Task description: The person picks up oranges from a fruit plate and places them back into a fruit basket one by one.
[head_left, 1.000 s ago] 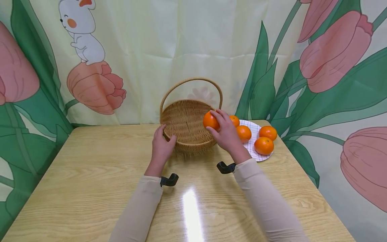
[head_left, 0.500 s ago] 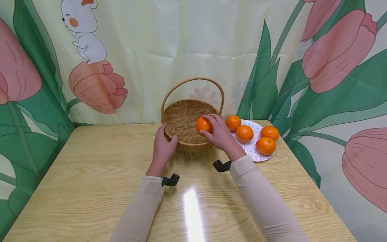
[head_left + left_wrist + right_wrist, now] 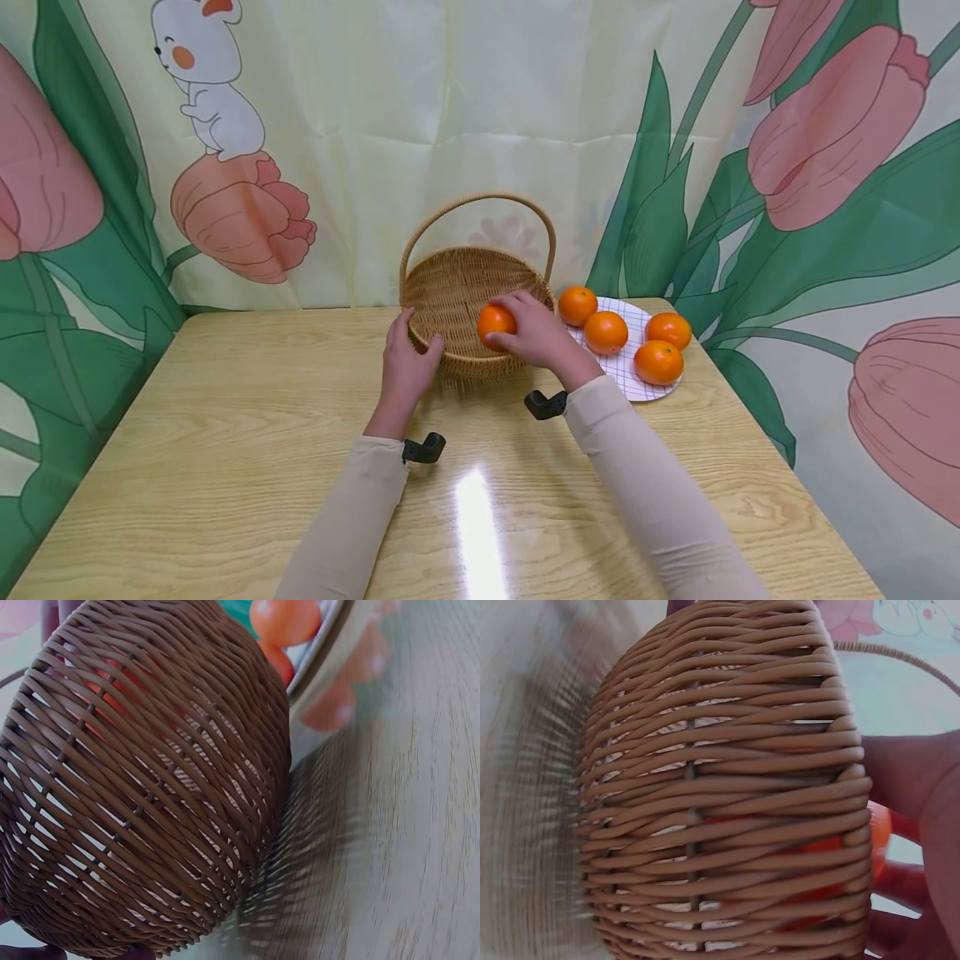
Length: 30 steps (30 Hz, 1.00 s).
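Observation:
A wicker basket (image 3: 463, 283) with a tall arched handle stands at the back middle of the table. My left hand (image 3: 408, 362) holds its left front edge, the thumb at the front rim and the fingers along the left side. My right hand (image 3: 538, 333) grips an orange (image 3: 495, 325) inside the basket, low behind the front rim. In the right wrist view the orange (image 3: 881, 829) shows partly through the weave, with my right hand (image 3: 911, 795) behind the rim. The left wrist view mostly has the basket's outer wall (image 3: 142, 780).
Right of the basket lies a white checked plate (image 3: 626, 371) bearing several oranges (image 3: 606, 332). The wooden table (image 3: 247, 433) spreads in front. Behind it hangs a printed curtain (image 3: 360, 167). A dark wrist camera (image 3: 545, 405) sits on the right wrist.
My right hand has carried the orange left and down, from the basket's right rim into it. My left hand stays at the basket's edge.

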Tool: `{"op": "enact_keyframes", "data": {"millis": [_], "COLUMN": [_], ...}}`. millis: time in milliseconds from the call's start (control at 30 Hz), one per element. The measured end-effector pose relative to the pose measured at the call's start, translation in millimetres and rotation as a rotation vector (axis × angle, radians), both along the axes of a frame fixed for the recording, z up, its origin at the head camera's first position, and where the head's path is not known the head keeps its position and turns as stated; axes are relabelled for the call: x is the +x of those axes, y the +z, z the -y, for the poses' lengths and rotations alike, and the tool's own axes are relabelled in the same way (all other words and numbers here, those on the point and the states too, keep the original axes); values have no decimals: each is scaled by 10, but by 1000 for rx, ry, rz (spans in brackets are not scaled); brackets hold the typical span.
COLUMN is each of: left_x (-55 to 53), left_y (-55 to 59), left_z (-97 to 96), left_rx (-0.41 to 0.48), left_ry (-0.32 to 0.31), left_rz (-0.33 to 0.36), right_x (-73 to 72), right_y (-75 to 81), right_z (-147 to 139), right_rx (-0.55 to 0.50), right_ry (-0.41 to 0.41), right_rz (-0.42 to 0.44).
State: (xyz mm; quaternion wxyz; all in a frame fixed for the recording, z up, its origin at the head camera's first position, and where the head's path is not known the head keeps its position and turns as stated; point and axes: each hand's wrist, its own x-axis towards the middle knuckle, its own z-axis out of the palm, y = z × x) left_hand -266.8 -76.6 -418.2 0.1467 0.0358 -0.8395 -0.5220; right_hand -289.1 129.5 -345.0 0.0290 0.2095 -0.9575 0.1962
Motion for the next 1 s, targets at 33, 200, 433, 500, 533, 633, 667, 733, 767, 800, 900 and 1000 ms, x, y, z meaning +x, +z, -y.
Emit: {"op": "enact_keyframes", "data": {"millis": [33,200,433,500,533,633,667,733,767,800,900,1000], "left_x": [-3,-8,-18,-20,-21,-15,-14,-11,-8,-6,-2,1], "left_y": [-4,-18,-33,-31,-30,-22,-20,-14,-10,-7,-2,-6], "left_z": [2,4,0,-3,-3,-5,-6,-8,-8,-9,-9,-8], "left_rx": [1,7,5,4,2,-3,-3,-3,-5,-6,-7,-6], "left_ry": [0,3,9,12,12,15,15,16,15,16,15,15], "left_rz": [2,10,13,12,10,8,6,5,6,7,6,8], "right_x": [-6,-35,-94,-105,-107,-111,-112,-113,-114,-114,-118,-123], "right_y": [2,6,-8,-8,-7,1,5,14,18,23,34,36], "right_z": [10,63,124,132,137,148,152,161,165,169,179,186], "right_rx": [12,65,134,155,164,189,196,205,209,210,211,213], "right_ry": [10,68,121,138,145,153,155,152,150,147,148,150], "right_rz": [11,64,74,84,91,114,122,141,150,160,177,184]}}
